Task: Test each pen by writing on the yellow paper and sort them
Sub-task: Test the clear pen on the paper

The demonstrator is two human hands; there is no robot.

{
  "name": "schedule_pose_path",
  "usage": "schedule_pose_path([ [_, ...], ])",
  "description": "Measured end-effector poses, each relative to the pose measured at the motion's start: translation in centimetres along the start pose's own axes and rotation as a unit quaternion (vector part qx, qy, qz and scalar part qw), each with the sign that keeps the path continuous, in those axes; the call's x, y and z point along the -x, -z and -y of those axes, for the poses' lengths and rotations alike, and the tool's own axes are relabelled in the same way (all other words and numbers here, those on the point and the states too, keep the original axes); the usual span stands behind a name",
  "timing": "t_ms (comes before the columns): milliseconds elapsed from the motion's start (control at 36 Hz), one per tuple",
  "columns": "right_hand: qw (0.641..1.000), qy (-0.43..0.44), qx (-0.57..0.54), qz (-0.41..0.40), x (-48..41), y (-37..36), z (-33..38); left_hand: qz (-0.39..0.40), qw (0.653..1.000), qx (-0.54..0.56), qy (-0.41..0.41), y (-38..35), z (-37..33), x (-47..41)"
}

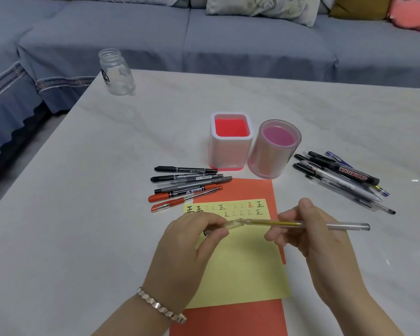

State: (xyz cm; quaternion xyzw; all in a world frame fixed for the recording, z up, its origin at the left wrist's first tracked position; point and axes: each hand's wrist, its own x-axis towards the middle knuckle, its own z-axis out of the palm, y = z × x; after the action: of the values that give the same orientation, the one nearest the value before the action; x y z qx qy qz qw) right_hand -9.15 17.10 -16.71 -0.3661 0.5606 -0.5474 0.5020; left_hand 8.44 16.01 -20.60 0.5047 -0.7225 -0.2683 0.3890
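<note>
Over the yellow paper [243,263], my right hand [310,234] grips a clear pen [301,224] with yellowish ink, held level with its tip pointing left. My left hand [192,238] pinches the pen's clear cap [232,225] right at the tip. Two rows of written test marks run along the paper's top edge. Several black, grey and red pens [187,187] lie in a group left of the paper. Another pile of pens [342,178], with a whiteboard marker among them, lies at the right.
An orange sheet [247,187] lies under the yellow paper. A square white-and-red holder [230,141] and a round pink holder [274,149] stand behind it. A clear glass jar [117,72] stands at the table's far left corner. A blue sofa runs behind.
</note>
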Motion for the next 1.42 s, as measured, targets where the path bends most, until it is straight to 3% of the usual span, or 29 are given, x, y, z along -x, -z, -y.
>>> schedule_pose_path([
  [167,0.997,0.011,0.074,-0.024,-0.3,-0.4,0.2,0.072,0.997,0.035,0.002,0.1,-1.1,-0.5],
  [333,0.996,0.039,0.063,0.050,-0.2,-2.5,1.6,0.117,0.990,0.083,0.013,1.3,-3.1,-1.7],
  [417,0.994,0.056,0.060,0.065,0.0,-3.7,2.0,0.113,0.980,0.146,0.073,2.9,-3.5,-2.1],
  [528,0.994,0.031,0.048,0.096,0.4,-6.4,2.5,0.160,0.927,0.285,0.184,5.9,-3.5,-1.9],
  [583,0.994,-0.009,0.015,0.106,0.5,-8.3,2.5,0.106,0.959,0.213,0.157,7.4,-3.3,-1.6],
  [639,0.991,-0.063,-0.023,0.117,0.5,-10.5,2.7,0.036,0.993,0.070,0.091,9.1,-2.8,-0.9],
  [694,0.986,-0.088,-0.022,0.138,0.8,-12.9,2.9,-0.004,0.997,-0.048,0.059,10.9,-2.2,0.1],
  [778,0.974,-0.087,0.018,0.207,1.5,-16.9,3.4,-0.086,0.990,-0.048,0.098,13.5,-1.2,2.3],
  [917,0.922,-0.118,0.089,0.359,3.6,-23.7,2.8,-0.211,0.940,0.125,0.238,18.3,0.1,6.6],
  [1000,0.870,-0.103,0.154,0.458,5.2,-27.3,1.4,-0.315,0.880,0.184,0.304,20.7,1.7,10.0],
  [1083,0.820,-0.092,0.223,0.519,6.7,-30.4,-0.5,-0.424,0.820,0.150,0.355,22.9,3.7,14.0],
  [1139,0.789,-0.083,0.260,0.551,7.7,-32.3,-1.8,-0.457,0.806,0.076,0.368,24.4,5.0,17.0],
  [1278,0.715,-0.023,0.351,0.604,9.8,-36.3,-5.2,-0.441,0.786,-0.113,0.418,27.9,8.1,22.9],
  [1417,0.671,0.026,0.407,0.619,11.0,-38.7,-7.5,-0.312,0.757,-0.224,0.529,30.3,12.8,26.6],
])
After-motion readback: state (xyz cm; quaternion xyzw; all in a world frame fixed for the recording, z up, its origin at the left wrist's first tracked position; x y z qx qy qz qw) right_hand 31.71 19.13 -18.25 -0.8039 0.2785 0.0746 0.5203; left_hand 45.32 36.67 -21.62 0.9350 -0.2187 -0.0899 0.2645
